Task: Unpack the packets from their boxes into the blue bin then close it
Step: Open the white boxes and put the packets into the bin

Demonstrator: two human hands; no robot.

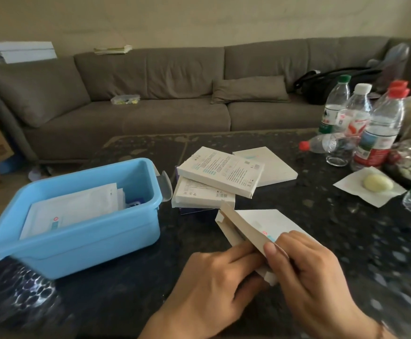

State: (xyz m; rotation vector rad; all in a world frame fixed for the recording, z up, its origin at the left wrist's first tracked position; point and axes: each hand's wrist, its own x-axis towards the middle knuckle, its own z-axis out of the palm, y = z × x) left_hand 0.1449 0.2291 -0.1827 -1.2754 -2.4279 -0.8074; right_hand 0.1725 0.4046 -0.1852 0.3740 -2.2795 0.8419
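A white box [253, 231] is held just above the table's near edge, its end flap open and pointing up toward the stack behind it. The left hand [214, 287] grips the box from below, fingers curled against its open side. The right hand [309, 272] clasps it from above, thumb pressed on the printed top face and fingers wrapped round the far side. Whether a packet is showing in the opening cannot be told.

Just beyond the held box, toward the table's middle, lies a stack of boxes [220, 178]: the top one sits askew across a lower one, and another flat box [273, 162] lies touching them on the right. At the table's left edge stands the blue bin [82, 243], lidless, with white packets [75, 209] leaning inside it and a grey latch [165, 185] hanging at its right end.

Near the table's right edge stands a cluster of plastic bottles [361, 118], one lying on its side, and a pale rounded lump on a white paper square [368, 185]. The dark speckled table [322, 216] faces a grey sofa [150, 94].
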